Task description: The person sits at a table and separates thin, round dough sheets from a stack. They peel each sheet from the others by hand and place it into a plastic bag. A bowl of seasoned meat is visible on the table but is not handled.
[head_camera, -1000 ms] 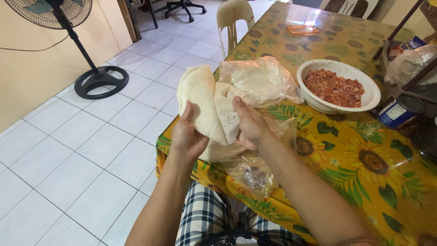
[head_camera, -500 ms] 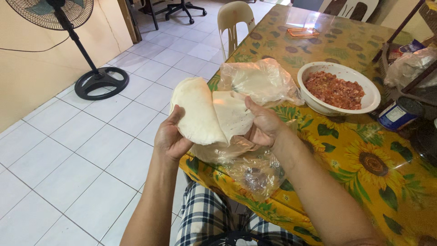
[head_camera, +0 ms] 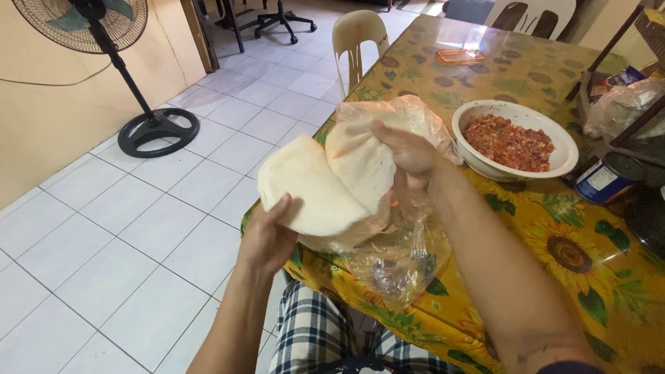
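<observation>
A person seated at a table [head_camera: 554, 277] covered in a yellow sunflower cloth peels thin, pale round wrappers [head_camera: 312, 190] apart at the centre of the frame. The sheets are off-white, floury and limp, each a soft disc. The left hand [head_camera: 267, 239] supports the stack from beneath, thumb pressed on the lower edge; the right hand [head_camera: 410, 151] pinches the upper rim of a single wrapper [head_camera: 360, 163] and lifts it clear. Half a second earlier the right hand gripped lower, at the sheet's right side, and the two discs lay almost side by side; the lifted sheet now stands higher and more upright. Its long axis runs from lower left to upper right, its face turned toward the left of the frame. A crumpled clear plastic bag [head_camera: 398, 249] hangs below the hands. At upper right, a white bowl [head_camera: 564, 156] holds red minced filling [head_camera: 509, 142].
</observation>
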